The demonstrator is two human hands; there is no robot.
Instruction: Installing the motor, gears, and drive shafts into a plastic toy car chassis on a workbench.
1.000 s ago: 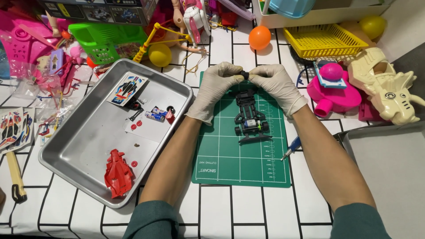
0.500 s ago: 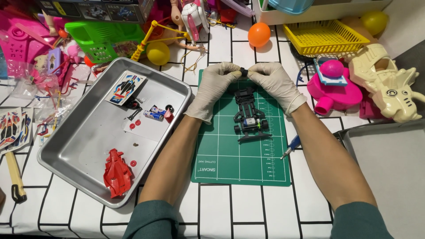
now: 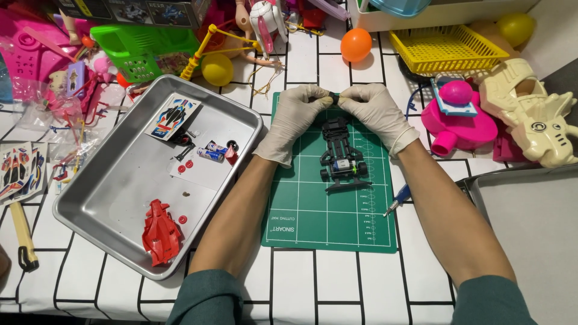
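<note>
Ur left hand (image 3: 299, 114) & right hand (image 3: 372, 111) both pinch small dark part (image 3: 335, 96), far of toy car chassis (image 3: 342, 157). Gloved grip slips → part could drop.

Matt green rubbery cutting mat (image 3: 313, 204), brushed, dull-shining rectangular metal tray (image 3: 114, 198), and thin, smooth white latex gloves on both hands.

A dark printed cardboard box (image 3: 129, 12) stood beyond the far edge of the metal tray (image 3: 90, 204), a blue, red and white sticker sheet (image 3: 174, 116) lay inside its far corner, and another colourful sticker sheet (image 3: 21, 168) lay left of it.
</note>
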